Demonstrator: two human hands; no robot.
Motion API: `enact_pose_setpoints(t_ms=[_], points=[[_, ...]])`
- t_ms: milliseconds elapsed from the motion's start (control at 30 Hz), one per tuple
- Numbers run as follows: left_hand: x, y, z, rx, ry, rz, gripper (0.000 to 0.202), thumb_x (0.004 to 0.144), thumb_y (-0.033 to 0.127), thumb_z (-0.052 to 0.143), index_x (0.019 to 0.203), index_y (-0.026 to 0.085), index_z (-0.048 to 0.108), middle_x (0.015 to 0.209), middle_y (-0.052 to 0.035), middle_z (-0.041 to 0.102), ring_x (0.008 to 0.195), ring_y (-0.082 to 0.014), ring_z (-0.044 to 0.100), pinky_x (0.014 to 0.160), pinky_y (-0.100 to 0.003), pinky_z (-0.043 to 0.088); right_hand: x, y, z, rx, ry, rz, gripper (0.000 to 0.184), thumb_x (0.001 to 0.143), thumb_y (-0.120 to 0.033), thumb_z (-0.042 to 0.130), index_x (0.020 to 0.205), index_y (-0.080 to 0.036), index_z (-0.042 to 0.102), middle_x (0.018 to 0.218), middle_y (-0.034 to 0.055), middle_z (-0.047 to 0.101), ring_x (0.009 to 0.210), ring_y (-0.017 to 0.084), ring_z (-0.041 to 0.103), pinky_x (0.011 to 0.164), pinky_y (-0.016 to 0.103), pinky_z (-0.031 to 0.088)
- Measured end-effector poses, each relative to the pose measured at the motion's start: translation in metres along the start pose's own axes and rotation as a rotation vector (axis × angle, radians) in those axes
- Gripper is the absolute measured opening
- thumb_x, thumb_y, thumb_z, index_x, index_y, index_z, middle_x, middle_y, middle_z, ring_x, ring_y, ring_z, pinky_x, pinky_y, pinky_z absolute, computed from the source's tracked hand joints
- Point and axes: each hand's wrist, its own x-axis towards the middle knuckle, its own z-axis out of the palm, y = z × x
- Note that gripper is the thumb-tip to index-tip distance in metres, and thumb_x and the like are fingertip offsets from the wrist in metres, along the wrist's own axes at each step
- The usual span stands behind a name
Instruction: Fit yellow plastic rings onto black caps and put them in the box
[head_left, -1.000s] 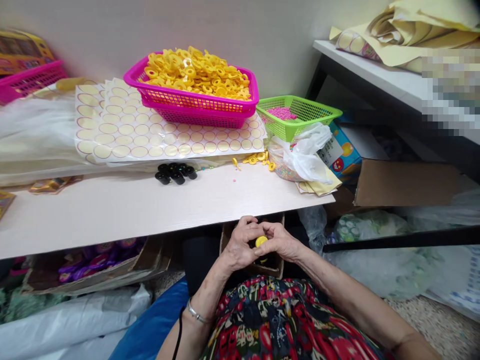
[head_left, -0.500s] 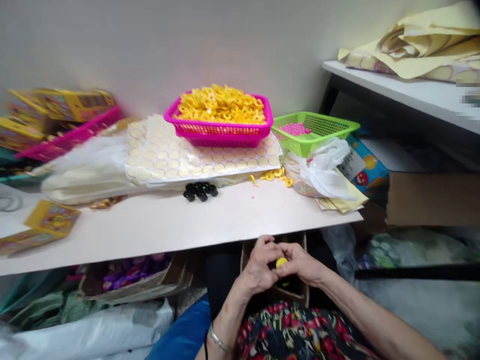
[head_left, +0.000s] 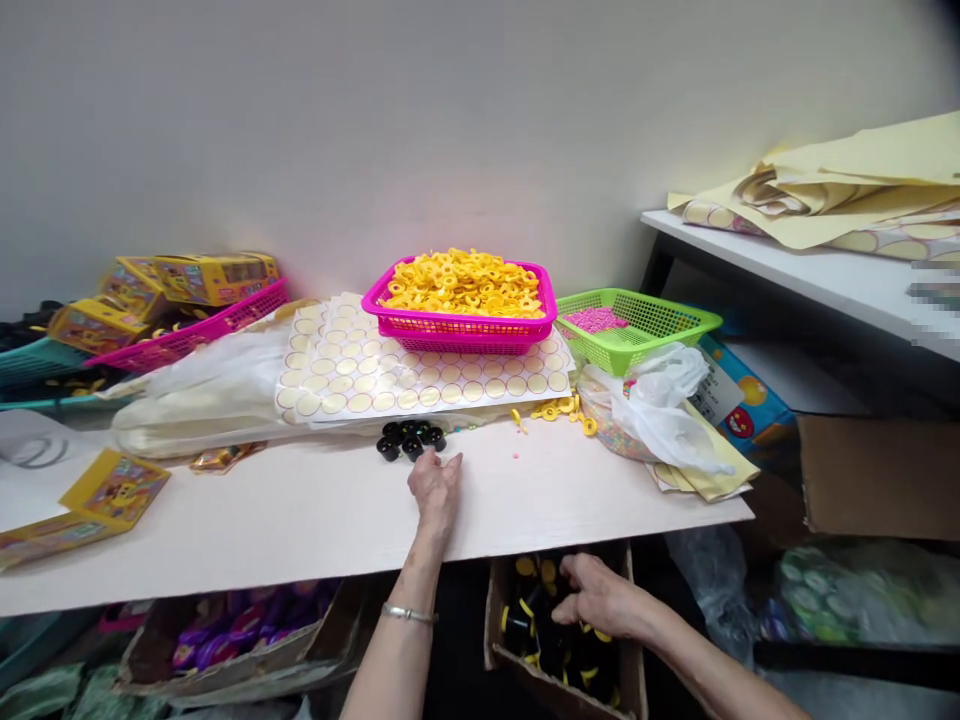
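Note:
A small cluster of glossy black round pieces (head_left: 409, 437) lies on the white table top (head_left: 315, 510). My left hand (head_left: 435, 485) is at the near edge of this cluster, thumb and fingers apart; whether a fingertip touches a piece I cannot tell. Below the table edge stands a cardboard box (head_left: 637, 660) holding several black pieces with yellow tops (head_left: 517, 625). Over its opening hangs my right hand (head_left: 600, 597), thumb and forefinger spread, no object visible between them.
Behind the cluster, a magenta basket (head_left: 465, 325) of yellow ring-shaped pieces rests on sticker sheets (head_left: 360, 385). To its right are a green basket (head_left: 637, 350) and a tied plastic bag (head_left: 667, 400). Yellow printed boxes (head_left: 120, 490) lie left. A box of purple packets (head_left: 232, 625) sits underneath.
Both hands were together over the box around a yellow-topped piece. That piece has left them; my left hand has moved forward to the black pieces, my right hand stays over the box, opened.

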Motion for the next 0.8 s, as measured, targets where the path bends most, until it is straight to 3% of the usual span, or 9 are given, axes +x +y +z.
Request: enact_pose_setpoints(t_ms=[67,133,167,233,333,400,500,667,800], points=[[0.006,0.004,0.007,0.043,0.035,-0.029,0.027,0.065,0.044,0.056,0.060,0.020,0.046,0.053,0.0031,0.046,0.053,-0.0140,0.045,0.057,-0.026,0.035,-0.006,-0.012,-0.009,0.090,-0.204,0.025,0.026,0.054,-0.021,0.065,0.078,-0.015,0.057,0.064,-0.0010,0.055,0.057,0.012,0.053,0.049,0.021,0.038],[0.012,0.006,0.011,0.042,0.067,-0.062,0.030,0.065,0.045,0.057,0.058,0.020,0.042,0.051,0.0036,0.046,0.051,-0.0138,0.044,0.056,-0.026,0.033,-0.001,-0.028,-0.022,0.225,-0.307,-0.027,0.025,0.060,-0.024,0.060,0.084,-0.015,0.057,0.058,-0.0030,0.054,0.050,0.010,0.051,0.047,0.020,0.038],[0.015,0.007,0.012,0.033,0.074,-0.073,0.031,0.065,0.046,0.057,0.058,0.020,0.042,0.050,0.0037,0.046,0.051,-0.0136,0.044,0.055,-0.026,0.032,0.007,-0.037,-0.029,0.269,-0.277,-0.079,0.022,0.064,-0.025,0.057,0.084,-0.015,0.057,0.056,-0.0031,0.053,0.049,0.010,0.051,0.047,0.021,0.039],[0.021,0.009,0.013,0.018,0.077,-0.090,0.032,0.066,0.047,0.057,0.057,0.020,0.043,0.048,0.0038,0.045,0.050,-0.0135,0.044,0.054,-0.025,0.031,0.030,-0.055,-0.044,0.222,-0.084,-0.196,0.015,0.070,-0.026,0.053,0.080,-0.015,0.057,0.054,-0.0029,0.051,0.049,0.010,0.049,0.049,0.022,0.038],[0.028,0.009,0.016,0.071,0.085,-0.114,0.033,0.066,0.050,0.056,0.057,0.020,0.046,0.047,0.0027,0.046,0.050,-0.0148,0.045,0.053,-0.026,0.031,0.073,-0.072,-0.058,-0.038,0.269,-0.349,0.008,0.071,-0.019,0.052,0.074,-0.015,0.059,0.063,0.0001,0.054,0.061,0.012,0.051,0.061,0.024,0.039],[0.031,0.007,0.018,0.127,0.101,-0.132,0.033,0.064,0.051,0.056,0.056,0.020,0.048,0.049,0.0008,0.049,0.053,-0.0164,0.047,0.054,-0.027,0.032,0.096,-0.077,-0.060,-0.208,0.398,-0.410,0.009,0.073,-0.015,0.051,0.073,-0.015,0.060,0.074,0.0028,0.056,0.071,0.013,0.052,0.069,0.025,0.038],[0.034,0.006,0.020,0.151,0.124,-0.143,0.033,0.066,0.051,0.055,0.056,0.020,0.051,0.052,-0.0017,0.052,0.056,-0.0183,0.049,0.056,-0.028,0.032,0.113,-0.081,-0.053,-0.385,0.448,-0.388,0.011,0.076,-0.018,0.051,0.079,-0.016,0.061,0.084,0.0043,0.056,0.076,0.014,0.052,0.070,0.024,0.036],[0.032,0.008,0.016,0.106,0.121,-0.137,0.031,0.069,0.050,0.051,0.058,0.021,0.055,0.049,-0.0011,0.052,0.053,-0.0176,0.048,0.053,-0.027,0.032,0.122,-0.083,-0.038,-0.657,0.448,-0.333,0.021,0.084,-0.018,0.040,0.073,-0.017,0.058,0.090,0.0053,0.056,0.073,0.014,0.053,0.057,0.022,0.031],[0.013,0.013,0.016,0.050,0.007,-0.076,0.028,0.066,0.049,0.056,0.065,0.021,0.062,0.056,0.0001,0.056,0.056,-0.0171,0.052,0.056,-0.027,0.035,0.127,-0.081,-0.034,-0.719,0.456,-0.363,0.025,0.083,-0.009,0.034,0.082,-0.018,0.057,0.092,0.0061,0.057,0.071,0.014,0.053,0.055,0.022,0.031]])
